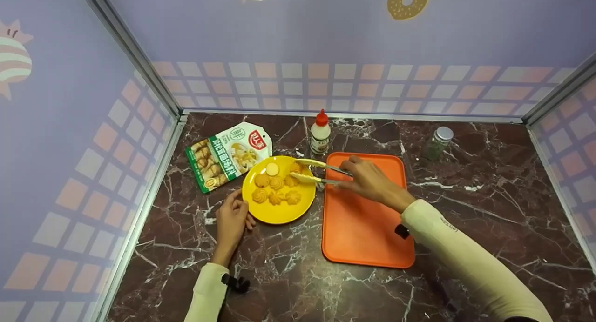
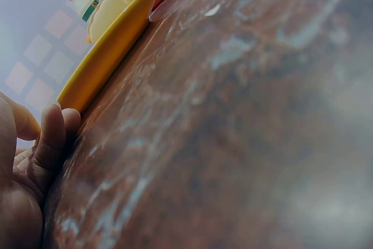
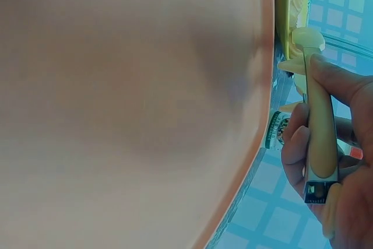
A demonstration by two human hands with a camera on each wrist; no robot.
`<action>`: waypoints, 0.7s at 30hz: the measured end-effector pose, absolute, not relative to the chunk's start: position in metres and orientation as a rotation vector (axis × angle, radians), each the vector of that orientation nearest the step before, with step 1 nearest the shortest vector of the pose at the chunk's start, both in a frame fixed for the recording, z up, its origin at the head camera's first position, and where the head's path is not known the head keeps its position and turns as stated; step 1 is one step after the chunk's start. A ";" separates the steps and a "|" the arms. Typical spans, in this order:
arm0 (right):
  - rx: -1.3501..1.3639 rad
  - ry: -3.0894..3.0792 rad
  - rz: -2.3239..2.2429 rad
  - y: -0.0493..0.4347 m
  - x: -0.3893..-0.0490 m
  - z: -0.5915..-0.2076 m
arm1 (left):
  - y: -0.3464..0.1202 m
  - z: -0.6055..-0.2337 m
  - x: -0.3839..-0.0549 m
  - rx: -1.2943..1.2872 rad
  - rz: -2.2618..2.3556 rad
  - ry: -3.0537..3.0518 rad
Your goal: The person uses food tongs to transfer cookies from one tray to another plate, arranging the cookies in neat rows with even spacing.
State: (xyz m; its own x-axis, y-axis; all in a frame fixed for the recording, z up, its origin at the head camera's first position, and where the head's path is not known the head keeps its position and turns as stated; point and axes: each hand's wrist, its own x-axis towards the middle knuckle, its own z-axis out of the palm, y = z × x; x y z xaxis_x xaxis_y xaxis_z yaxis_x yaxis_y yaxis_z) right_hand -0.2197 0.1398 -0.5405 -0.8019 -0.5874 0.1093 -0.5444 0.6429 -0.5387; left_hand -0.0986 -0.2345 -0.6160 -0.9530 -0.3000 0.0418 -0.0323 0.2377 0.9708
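Observation:
A yellow plate bears several round and swirl-shaped cookies. At its left rim is my left hand, fingers bent and fingertips on the edge; the left wrist view shows these fingertips low against the rim. My right hand, above the orange tray, grips a pair of tongs with pale yellow tips. Those tips reach over the plate's right side, spread around cookies at the upper right. In the right wrist view the tongs' handle lies between thumb and fingers.
Behind the plate stands a squeeze bottle with a red cap. A green and white food packet lies to the plate's upper left. Toward the back right is a glass jar with a silver lid. Patterned walls enclose the marbled table.

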 end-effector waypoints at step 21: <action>-0.986 2.774 -0.837 0.128 -0.229 -0.532 | -0.239 -0.621 -0.099 0.261 -1.796 -2.291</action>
